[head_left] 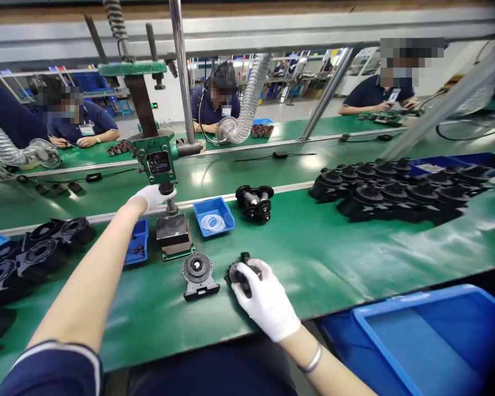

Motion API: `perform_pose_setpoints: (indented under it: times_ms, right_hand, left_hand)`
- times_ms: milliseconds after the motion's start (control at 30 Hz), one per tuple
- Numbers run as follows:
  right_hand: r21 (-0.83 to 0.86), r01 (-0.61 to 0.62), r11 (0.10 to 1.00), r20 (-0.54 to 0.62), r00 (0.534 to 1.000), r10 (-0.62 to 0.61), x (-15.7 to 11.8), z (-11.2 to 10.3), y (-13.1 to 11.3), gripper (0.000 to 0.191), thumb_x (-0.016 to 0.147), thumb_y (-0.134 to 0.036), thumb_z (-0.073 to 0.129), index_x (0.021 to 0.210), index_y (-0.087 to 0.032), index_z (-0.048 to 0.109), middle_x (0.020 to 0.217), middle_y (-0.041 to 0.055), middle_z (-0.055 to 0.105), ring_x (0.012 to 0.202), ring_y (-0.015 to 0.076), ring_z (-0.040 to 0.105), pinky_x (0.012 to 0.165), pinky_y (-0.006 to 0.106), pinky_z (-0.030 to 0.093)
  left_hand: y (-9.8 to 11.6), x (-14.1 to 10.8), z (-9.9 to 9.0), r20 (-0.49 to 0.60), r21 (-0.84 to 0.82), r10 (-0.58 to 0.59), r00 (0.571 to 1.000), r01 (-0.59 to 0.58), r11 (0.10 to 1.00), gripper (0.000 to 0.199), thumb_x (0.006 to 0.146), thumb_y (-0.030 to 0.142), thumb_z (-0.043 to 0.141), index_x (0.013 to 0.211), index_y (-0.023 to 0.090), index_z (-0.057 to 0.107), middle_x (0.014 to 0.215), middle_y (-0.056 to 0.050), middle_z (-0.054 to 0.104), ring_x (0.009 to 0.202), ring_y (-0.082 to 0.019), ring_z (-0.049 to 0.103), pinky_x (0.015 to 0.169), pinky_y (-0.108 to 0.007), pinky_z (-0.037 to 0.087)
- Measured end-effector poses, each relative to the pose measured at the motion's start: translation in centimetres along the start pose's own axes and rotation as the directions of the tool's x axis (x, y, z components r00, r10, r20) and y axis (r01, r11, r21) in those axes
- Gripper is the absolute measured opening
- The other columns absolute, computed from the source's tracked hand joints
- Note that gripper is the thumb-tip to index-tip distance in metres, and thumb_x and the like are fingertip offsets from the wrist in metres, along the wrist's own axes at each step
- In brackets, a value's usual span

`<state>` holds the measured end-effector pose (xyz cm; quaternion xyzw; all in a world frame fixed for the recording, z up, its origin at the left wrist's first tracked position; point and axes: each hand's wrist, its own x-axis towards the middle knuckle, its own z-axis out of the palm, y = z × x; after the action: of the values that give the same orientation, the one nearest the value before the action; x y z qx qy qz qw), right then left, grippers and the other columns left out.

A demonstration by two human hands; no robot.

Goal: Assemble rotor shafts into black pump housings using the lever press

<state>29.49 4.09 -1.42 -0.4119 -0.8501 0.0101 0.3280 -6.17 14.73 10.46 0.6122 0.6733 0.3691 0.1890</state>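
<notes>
My left hand (152, 197), in a white glove, is at the lower end of the green bench press (159, 157). Its fingers curl around the ram's tip, and whatever they grip is hidden. Below that stands the press's dark metal block (172, 228). Over the front of the bench, my gloved right hand (268, 300) is closed on a round black plastic housing (232, 273), with a small stub showing at its top. To the left of this hand, a similar black housing (197, 268) with a grey bracket lies face up on the green mat.
A blue tray (230, 224) holds white rings; another blue tray (143, 247) holds small dark parts. Black wheeled parts (256, 202) lie behind. Rows of black housings stand left (41, 250) and right (388, 192). A blue bin (429, 344) sits front right. Co-workers sit opposite.
</notes>
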Motion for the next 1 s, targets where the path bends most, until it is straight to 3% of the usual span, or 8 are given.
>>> perform_pose_setpoints:
  times_ms: [100,167,233,367,600,800,1000]
  right_hand:
    - [0.044,-0.041,0.998,0.019,0.999,0.04,1.2,0.1,1.2,0.052,0.075,-0.028,0.068,0.125,-0.019,0.056,0.129,0.0187,0.048,0.109,0.0338,0.055,0.089,0.052,0.053]
    - [0.124,-0.03,0.992,0.086,0.996,0.02,2.1,0.8,2.3,0.053,0.072,-0.029,0.071,0.122,-0.018,0.058,0.139,0.0179,0.043,0.121,0.0355,0.049,0.098,0.053,0.048]
    - [0.22,-0.05,0.974,0.139,0.99,0.02,2.9,1.7,3.2,0.046,0.073,-0.027,0.071,0.116,-0.017,0.062,0.14,0.0169,0.045,0.125,0.0335,0.048,0.101,0.051,0.046]
    - [0.317,-0.101,0.943,0.218,0.975,0.031,3.6,2.8,4.2,0.042,0.076,-0.027,0.069,0.117,-0.019,0.063,0.134,0.0146,0.053,0.122,0.0291,0.053,0.102,0.048,0.047]
    - [0.311,0.048,0.949,0.213,0.97,-0.119,3.4,2.6,4.4,0.05,0.082,-0.032,0.065,0.126,-0.012,0.053,0.143,0.0201,0.044,0.131,0.0328,0.044,0.106,0.053,0.041]
    - [0.345,0.09,0.934,0.22,0.96,-0.173,3.7,2.6,4.6,0.049,0.082,-0.03,0.064,0.125,-0.012,0.05,0.133,0.0182,0.053,0.128,0.0303,0.047,0.108,0.05,0.04]
    - [0.245,0.03,0.969,0.295,0.95,-0.104,4.4,2.4,4.0,0.048,0.08,-0.033,0.066,0.124,-0.017,0.056,0.118,0.0152,0.055,0.11,0.0305,0.055,0.098,0.05,0.047]
  left_hand:
    - [-0.1,-3.9,0.7,0.227,0.226,0.014,0.974,-0.067,0.972,0.059,0.048,0.044,0.084,0.101,0.022,0.072,0.098,-0.009,0.073,0.094,-0.033,0.066,0.085,-0.04,0.049]
    - [-0.4,-5.9,2.4,0.283,0.341,0.046,0.958,-0.145,0.929,0.074,0.053,0.041,0.081,0.123,0.023,0.063,0.125,-0.012,0.064,0.113,-0.035,0.058,0.096,-0.042,0.044]
    - [-0.6,-6.9,4.1,0.297,0.441,0.058,0.953,-0.191,0.877,0.077,0.063,0.039,0.075,0.135,0.022,0.052,0.134,-0.015,0.056,0.12,-0.038,0.052,0.1,-0.047,0.04]
    - [-0.9,-6.7,5.5,0.315,0.562,0.068,0.947,-0.244,0.791,0.076,0.072,0.043,0.069,0.14,0.018,0.045,0.133,-0.019,0.054,0.12,-0.038,0.051,0.099,-0.048,0.042]
    - [-1.6,-6.1,4.9,0.367,0.63,0.113,0.923,-0.336,0.7,0.077,0.073,0.047,0.07,0.141,0.022,0.044,0.129,-0.014,0.055,0.116,-0.033,0.054,0.097,-0.042,0.045]
    - [-1.4,-6.4,5.2,0.368,0.642,0.116,0.923,-0.342,0.686,0.077,0.075,0.047,0.07,0.141,0.018,0.044,0.128,-0.016,0.055,0.114,-0.035,0.056,0.094,-0.043,0.046]
    - [-0.4,-6.5,5.1,0.341,0.63,0.121,0.932,-0.322,0.706,0.074,0.075,0.046,0.071,0.139,0.016,0.046,0.126,-0.018,0.057,0.112,-0.036,0.057,0.093,-0.048,0.047]
